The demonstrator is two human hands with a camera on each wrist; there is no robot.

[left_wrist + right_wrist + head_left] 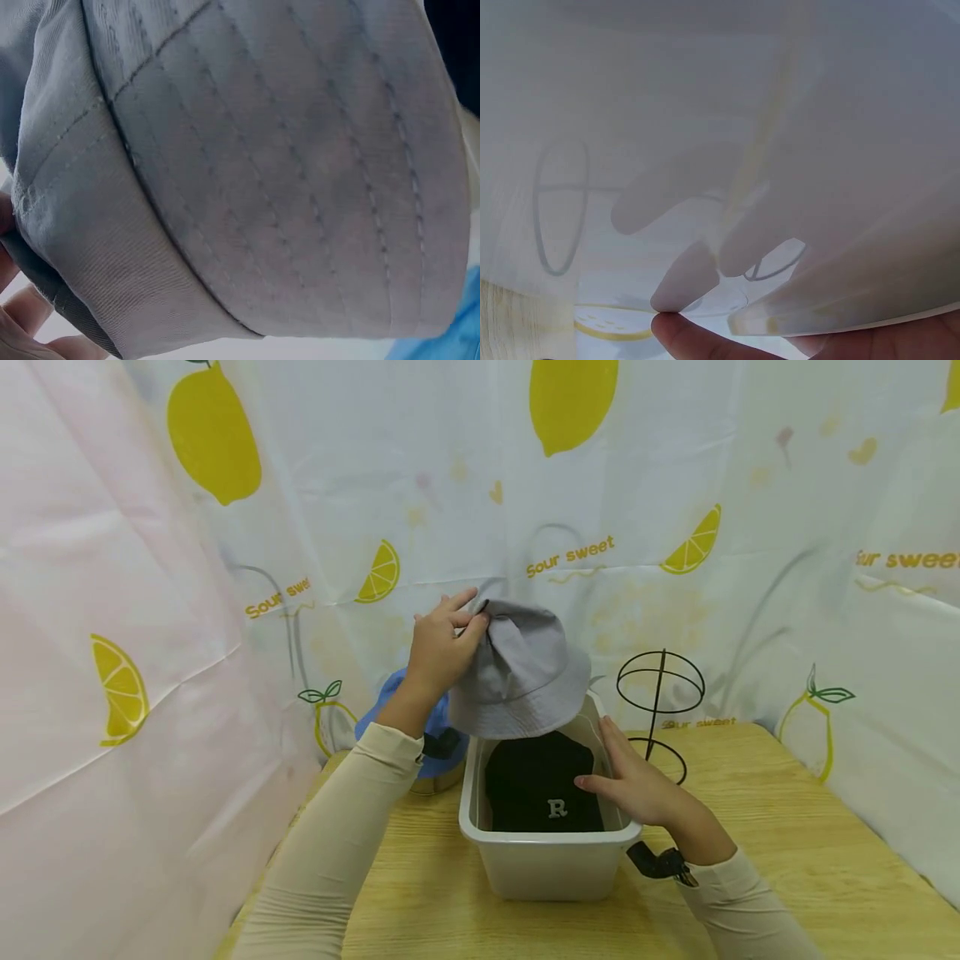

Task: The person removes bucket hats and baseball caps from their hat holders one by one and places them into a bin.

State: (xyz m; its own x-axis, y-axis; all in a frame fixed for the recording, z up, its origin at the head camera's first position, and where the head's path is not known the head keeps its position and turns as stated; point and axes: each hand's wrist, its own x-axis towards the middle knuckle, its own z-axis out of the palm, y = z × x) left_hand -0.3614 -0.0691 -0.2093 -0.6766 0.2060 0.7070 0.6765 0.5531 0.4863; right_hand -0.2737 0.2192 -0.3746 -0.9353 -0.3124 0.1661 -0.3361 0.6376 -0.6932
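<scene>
In the head view, my left hand (444, 643) pinches the crown of a grey bucket hat (517, 668) and holds it over the far end of a white plastic bin (551, 864). The hat's stitched brim (292, 172) fills most of the left wrist view, with fingertips (30, 307) at the crown's edge. A black cap (528, 777) with a letter R on it lies inside the bin. My right hand (645, 789) grips the bin's right wall, thumb over the inside and fingers along the outside. Those fingers (697, 341) show under the rim in the right wrist view.
A blue hat (438, 764) stands behind my left forearm, left of the bin. To the bin's right is a black wire hat stand (660, 693). Everything rests on a wooden table (780, 827), with a lemon-print curtain (480, 468) behind it.
</scene>
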